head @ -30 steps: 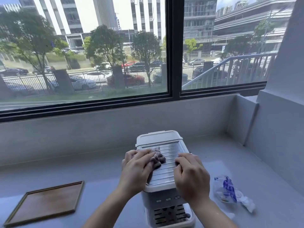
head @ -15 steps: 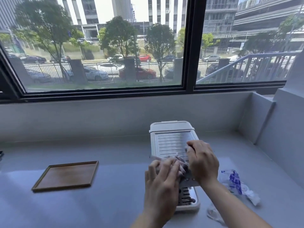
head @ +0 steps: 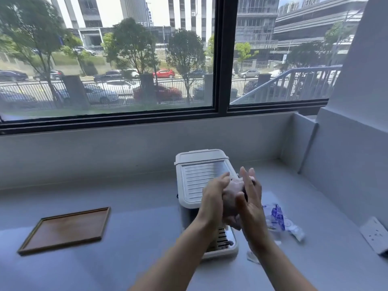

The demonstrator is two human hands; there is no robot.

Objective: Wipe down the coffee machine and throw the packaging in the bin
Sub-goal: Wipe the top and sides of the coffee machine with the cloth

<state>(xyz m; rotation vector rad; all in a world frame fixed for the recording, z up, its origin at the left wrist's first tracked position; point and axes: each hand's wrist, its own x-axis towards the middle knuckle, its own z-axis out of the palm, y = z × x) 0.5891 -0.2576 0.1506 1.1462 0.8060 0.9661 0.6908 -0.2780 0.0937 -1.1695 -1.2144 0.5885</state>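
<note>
Two hands (head: 233,198) press one blurred cloth (head: 232,194), apparently.

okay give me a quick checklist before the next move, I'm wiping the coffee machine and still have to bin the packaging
1. Wipe in hand: ok, pressed between left hand and right hand.
2. Coffee machine upright on the counter: ok.
3. Machine fully wiped: cannot tell.
4. Packaging binned: not ok, lying right of the machine.
5. Bin located: cannot tell, none in view.
6. Wooden tray out of the way: ok, far left.
</note>
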